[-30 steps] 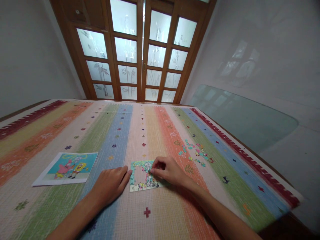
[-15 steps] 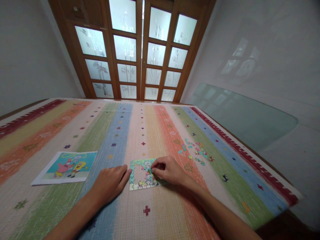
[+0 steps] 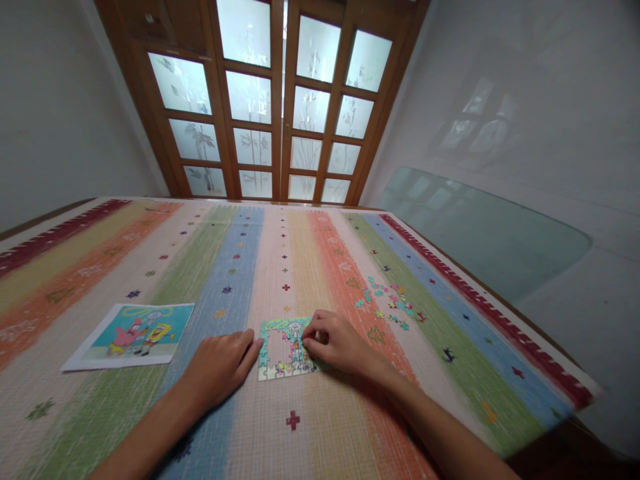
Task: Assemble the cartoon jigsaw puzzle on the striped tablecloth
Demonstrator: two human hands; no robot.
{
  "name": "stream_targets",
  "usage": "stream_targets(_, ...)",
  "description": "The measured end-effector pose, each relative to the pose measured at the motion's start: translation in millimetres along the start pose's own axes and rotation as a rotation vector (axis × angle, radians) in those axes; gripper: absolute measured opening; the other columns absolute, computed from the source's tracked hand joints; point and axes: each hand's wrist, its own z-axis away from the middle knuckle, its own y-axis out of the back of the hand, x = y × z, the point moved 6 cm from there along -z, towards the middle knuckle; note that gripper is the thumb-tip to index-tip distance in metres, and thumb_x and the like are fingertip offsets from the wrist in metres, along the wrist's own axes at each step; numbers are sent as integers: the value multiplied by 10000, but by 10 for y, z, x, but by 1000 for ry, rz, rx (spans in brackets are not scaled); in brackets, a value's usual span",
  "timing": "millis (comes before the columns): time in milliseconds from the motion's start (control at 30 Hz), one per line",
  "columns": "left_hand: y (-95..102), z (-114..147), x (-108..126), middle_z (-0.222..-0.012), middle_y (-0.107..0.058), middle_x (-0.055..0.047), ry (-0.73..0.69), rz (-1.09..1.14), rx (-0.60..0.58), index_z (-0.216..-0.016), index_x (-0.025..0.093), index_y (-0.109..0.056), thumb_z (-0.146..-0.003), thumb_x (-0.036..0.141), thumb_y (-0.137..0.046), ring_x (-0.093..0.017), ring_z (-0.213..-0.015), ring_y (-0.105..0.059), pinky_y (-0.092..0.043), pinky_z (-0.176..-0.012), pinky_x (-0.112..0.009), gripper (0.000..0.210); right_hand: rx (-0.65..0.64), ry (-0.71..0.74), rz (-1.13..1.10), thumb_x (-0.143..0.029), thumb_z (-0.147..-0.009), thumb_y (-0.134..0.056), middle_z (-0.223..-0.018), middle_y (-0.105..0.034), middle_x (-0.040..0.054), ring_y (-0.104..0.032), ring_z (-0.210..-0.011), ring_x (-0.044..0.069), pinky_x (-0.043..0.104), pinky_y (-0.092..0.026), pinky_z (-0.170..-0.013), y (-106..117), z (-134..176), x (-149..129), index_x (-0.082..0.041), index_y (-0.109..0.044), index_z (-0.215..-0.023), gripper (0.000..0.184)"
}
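A small, partly assembled jigsaw puzzle [image 3: 273, 375] lies flat on the striped cloth in front of me, with a gap inside its border left of centre. My left hand [image 3: 225, 361] rests at its left edge, fingers curled together, with the fingertips against the border. Over the puzzle's right side, my right hand [image 3: 340, 343] has thumb and forefinger pinched together. The pinch is at a puzzle piece on the right part of the picture; the fingers cover most of it. The puzzle's right edge is partly hidden beneath that hand.
Loose puzzle pieces [image 3: 400, 303] lie scattered to the right, beyond my right hand. A printed cartoon picture [image 3: 145, 337] lies on the left. The striped tablecloth [image 3: 295, 453] covers the table, with a glass-paned door [image 3: 280, 133] behind it and a wall on the right.
My right hand has barely shifted; its thumb and fingers stay pinched at the puzzle's right side. The left hand keeps its place at the left edge.
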Motion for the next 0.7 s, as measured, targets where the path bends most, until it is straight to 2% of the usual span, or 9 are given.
stream_targets(233,14,0,4,-903,-759,-120,-1,-5,-15,-902,210,-586,-1080,385,-240,-307,-856,-751,-496,-701,-380,427,-8,19,50,-91,-848,-695,-808,-616,25,-578,-746,144,282,-427,-713,-40,19,6,-171,-776,-828,115)
stream_targets(500,30,2,-8,-869,-763,-111,2,13,24,-875,209,-597,-1076,410,-267,-272,-809,-740,-475,-689,-345,436,-24,-24,75,-121,-867,-717,-806,-634,29,-584,-765,154,290,-418,-721,-67,14,44,-178,-781,-826,95)
stream_targets(700,33,-4,-2,-883,-764,-123,7,28,17,-883,208,-598,-1072,402,-267,-285,-814,-739,-483,-698,-362,428,16,2,40,-115,-862,-717,-803,-644,29,-581,-751,146,283,-426,-722,-77,21,47,-172,-782,-826,93)
